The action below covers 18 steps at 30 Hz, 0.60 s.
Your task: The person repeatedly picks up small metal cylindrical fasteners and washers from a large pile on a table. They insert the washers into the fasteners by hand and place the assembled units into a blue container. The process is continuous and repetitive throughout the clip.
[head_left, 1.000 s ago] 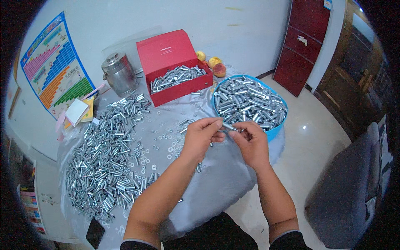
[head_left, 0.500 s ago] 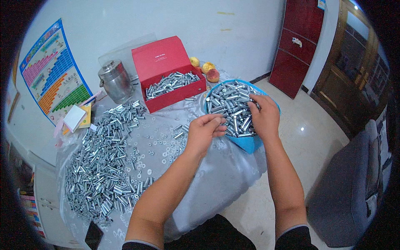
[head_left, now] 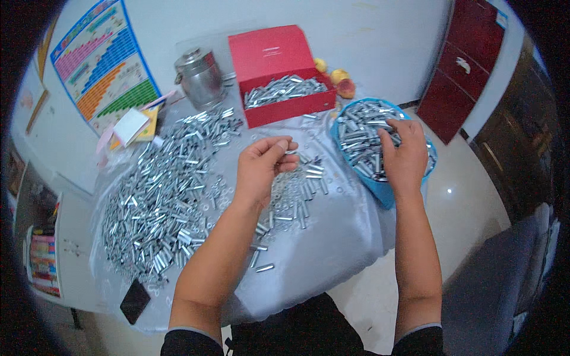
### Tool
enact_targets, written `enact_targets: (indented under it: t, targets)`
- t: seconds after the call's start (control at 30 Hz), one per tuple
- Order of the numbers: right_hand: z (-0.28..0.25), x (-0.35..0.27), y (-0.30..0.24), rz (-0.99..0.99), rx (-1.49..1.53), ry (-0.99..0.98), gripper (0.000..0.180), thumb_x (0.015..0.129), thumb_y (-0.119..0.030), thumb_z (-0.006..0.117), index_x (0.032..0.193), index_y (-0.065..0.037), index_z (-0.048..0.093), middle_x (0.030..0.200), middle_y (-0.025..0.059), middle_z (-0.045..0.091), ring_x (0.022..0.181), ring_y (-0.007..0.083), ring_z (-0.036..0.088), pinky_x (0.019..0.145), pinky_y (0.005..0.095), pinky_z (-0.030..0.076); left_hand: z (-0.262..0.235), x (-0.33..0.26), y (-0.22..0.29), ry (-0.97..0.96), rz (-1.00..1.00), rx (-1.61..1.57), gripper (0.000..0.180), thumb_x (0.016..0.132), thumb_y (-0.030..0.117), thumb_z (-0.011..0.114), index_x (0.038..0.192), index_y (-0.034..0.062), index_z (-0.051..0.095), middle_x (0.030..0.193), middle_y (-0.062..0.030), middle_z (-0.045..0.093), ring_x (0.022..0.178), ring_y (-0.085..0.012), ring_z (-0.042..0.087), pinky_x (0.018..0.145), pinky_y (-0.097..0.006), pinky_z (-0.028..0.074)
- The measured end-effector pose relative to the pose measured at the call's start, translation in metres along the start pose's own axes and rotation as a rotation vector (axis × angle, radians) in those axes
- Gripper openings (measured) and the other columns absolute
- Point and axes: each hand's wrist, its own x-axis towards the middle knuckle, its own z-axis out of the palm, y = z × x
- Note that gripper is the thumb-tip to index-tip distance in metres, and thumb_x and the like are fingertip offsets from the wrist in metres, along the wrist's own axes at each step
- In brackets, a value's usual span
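A red open box (head_left: 279,77) half filled with metal pieces is being seen against the wall, with a steel lidded pot (head_left: 199,77) standing beside it and yellow-red fruit (head_left: 338,80) lying behind. A colourful chart (head_left: 104,65) is being displayed on the wall. A black phone (head_left: 135,301) is lying at the table's near edge, and a dark red cabinet (head_left: 460,65) is standing at the right.

Bright, even indoor light over my view, soft shadows only. Small glare spot on the glossy floor (head_left: 449,191), metal parts glint. Heavy fisheye bend, black vignette at the corners. Centre sharp, edges softer and slightly blurred.
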Motion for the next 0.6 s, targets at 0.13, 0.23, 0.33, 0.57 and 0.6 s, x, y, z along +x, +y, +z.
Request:
enact_targets:
  t: [0.13,0.23,0.33,0.57,0.6]
  targets:
    - [0.028,-0.018,-0.05,-0.025,0.17,-0.148,0.023,0.077,-0.017,0.073,0.095,-0.005,0.067,0.095,0.0131,0.06,0.093,0.0319,0.059,0.08,0.0411,0.048,-0.044,-0.018,0.017,0.131,0.036,-0.004,0.024,0.093,0.013,0.059,0.11,-0.0034,0.062,0.101,-0.0128,0.068,0.081,-0.0179,0.067,0.071,-0.027,0.057]
    - [0.067,-0.038,-0.074,-0.089,0.286,-0.204,0.023,0.075,-0.015,0.074,0.094,-0.003,0.067,0.096,0.0152,0.061,0.093,0.0334,0.059,0.081,0.0423,0.047,-0.075,-0.034,0.022,0.206,0.039,0.014,0.023,0.093,0.012,0.058,0.11,-0.0034,0.062,0.1,-0.0129,0.068,0.08,-0.0174,0.067,0.069,-0.027,0.057]
    - [0.086,-0.05,-0.114,-0.11,0.383,-0.315,0.023,0.074,-0.014,0.074,0.093,-0.003,0.067,0.095,0.0158,0.061,0.091,0.0343,0.059,0.081,0.0425,0.047,-0.107,-0.053,0.028,0.303,0.051,0.031,0.023,0.093,0.011,0.058,0.11,-0.0036,0.062,0.1,-0.0134,0.068,0.077,-0.0174,0.067,0.068,-0.027,0.057]
    - [0.123,-0.076,-0.17,-0.072,0.42,-0.513,0.022,0.077,-0.017,0.072,0.095,-0.004,0.069,0.095,0.0157,0.061,0.092,0.0346,0.059,0.08,0.0431,0.048,-0.156,-0.071,0.031,0.396,0.087,0.012,0.019,0.092,0.009,0.058,0.107,-0.0029,0.064,0.095,-0.0132,0.069,0.073,-0.016,0.068,0.065,-0.026,0.058]
    - [0.126,-0.08,-0.173,-0.069,0.435,-0.528,0.022,0.078,-0.018,0.071,0.094,-0.004,0.069,0.095,0.0157,0.061,0.092,0.0348,0.059,0.08,0.0431,0.048,-0.161,-0.072,0.031,0.406,0.096,0.016,0.019,0.092,0.008,0.058,0.107,-0.0029,0.064,0.095,-0.013,0.069,0.073,-0.0157,0.067,0.065,-0.026,0.058]
